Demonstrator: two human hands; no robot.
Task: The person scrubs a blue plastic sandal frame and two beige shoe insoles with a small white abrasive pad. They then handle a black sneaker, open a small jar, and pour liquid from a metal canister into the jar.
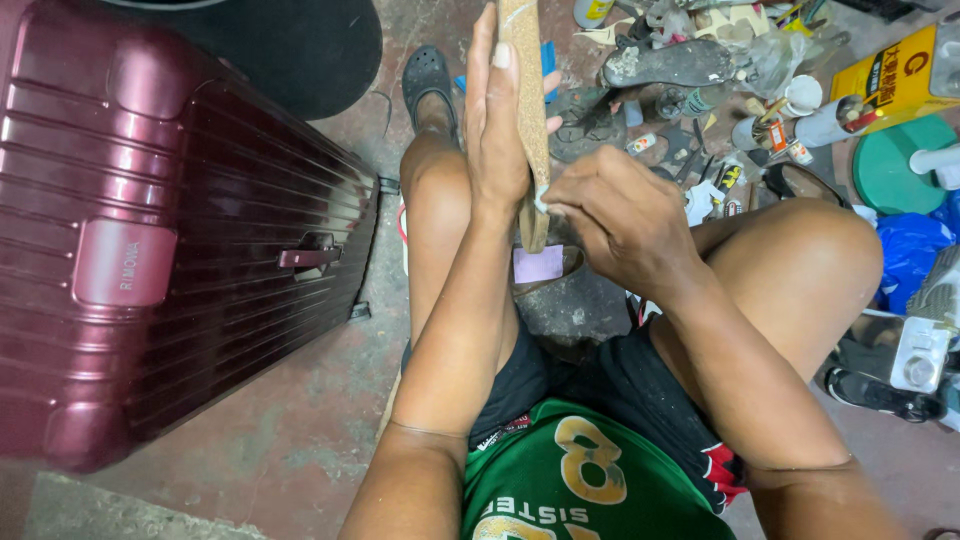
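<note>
My left hand [497,140] grips a tan cork-like sole [527,110] upright between my knees, fingers wrapped along its edge; my right hand [612,215] pinches a small white bit against its lower edge, so the edge work looks only partly done. A maroon suitcase [170,230] crowds my left, glue tubes [728,180] litter the floor ahead

- Left of the scene, the hard suitcase [180,240] shows deep glossy maroon with ribbed grooves.
- Up in the hands, the sole piece [527,110] is tan, speckled like cork.
- Near, the jersey [580,480] is green with gold lettering.
- The shorts [600,385] are black, trimmed red.
- Far right, a yellow can [895,85], a green round lid [895,165], a blue bag [910,250].
- Far, a black clog [428,80].
</note>
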